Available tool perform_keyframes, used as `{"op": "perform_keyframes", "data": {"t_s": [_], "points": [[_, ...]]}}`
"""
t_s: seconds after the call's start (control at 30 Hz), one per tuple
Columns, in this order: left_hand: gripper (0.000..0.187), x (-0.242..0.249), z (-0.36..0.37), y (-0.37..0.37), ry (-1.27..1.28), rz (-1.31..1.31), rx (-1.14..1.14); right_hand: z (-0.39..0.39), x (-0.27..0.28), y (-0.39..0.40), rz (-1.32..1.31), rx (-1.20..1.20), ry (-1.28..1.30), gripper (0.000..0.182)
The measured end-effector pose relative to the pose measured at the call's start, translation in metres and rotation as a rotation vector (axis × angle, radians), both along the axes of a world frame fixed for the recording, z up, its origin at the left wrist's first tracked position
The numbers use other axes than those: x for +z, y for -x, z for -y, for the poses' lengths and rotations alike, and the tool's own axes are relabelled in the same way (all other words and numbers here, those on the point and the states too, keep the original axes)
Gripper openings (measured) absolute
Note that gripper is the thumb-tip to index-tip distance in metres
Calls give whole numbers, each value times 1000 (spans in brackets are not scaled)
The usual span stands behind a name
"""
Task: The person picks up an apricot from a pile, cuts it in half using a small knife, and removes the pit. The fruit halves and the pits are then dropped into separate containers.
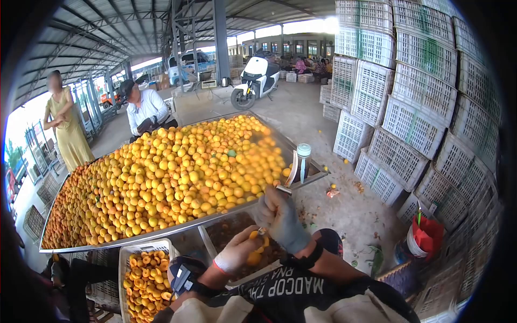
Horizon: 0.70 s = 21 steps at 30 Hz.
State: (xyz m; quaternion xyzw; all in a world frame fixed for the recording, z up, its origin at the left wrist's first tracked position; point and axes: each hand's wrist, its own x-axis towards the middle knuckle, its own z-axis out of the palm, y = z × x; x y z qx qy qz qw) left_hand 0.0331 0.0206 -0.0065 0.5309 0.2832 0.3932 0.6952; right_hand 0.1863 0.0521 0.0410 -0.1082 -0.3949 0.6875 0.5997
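Observation:
My left hand (pixel 237 252), in a white glove, is closed around a yellow-orange apricot (pixel 253 234). Gripped in my gray-gloved right hand (pixel 283 219) is a small metal tool (pixel 284 189); its upper end sticks out of the fist and its lower end meets the fruit. I cannot make out its exact kind. Below my hands, more apricot flesh (pixel 254 259) shows above a white crate (pixel 207 243) with dark contents. Cut apricot halves (pixel 144 277) fill another white crate (pixel 171 248) at the left. Whole apricots (pixel 177 177) are heaped on a metal-edged table (pixel 134 235) in front.
A light-blue capped tumbler (pixel 303 156) stands at the table's right corner. Stacked white crates (pixel 412 116) rise on the right, near a red bag (pixel 428 237). Across the table sits a person in a white shirt (pixel 148 110); another stands (pixel 70 126). Behind is a white scooter (pixel 256 81).

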Motion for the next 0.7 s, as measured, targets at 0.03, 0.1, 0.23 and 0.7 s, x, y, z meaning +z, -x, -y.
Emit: {"op": "perform_keyframes", "data": {"t_s": [0.03,0.1,0.23,0.7], "points": [[36,-1,-1,-3,-24,-107,3,7,2,-1,206,-153,-78,45],[36,1,0,-8,-46,-216,4,8,1,-6,175,-108,-23,45],[35,11,10,-9,-8,-239,-97,3,-2,-21,42,223,186,43],[30,9,-2,9,221,-235,-34,-12,-24,4,150,142,305,44]]}}
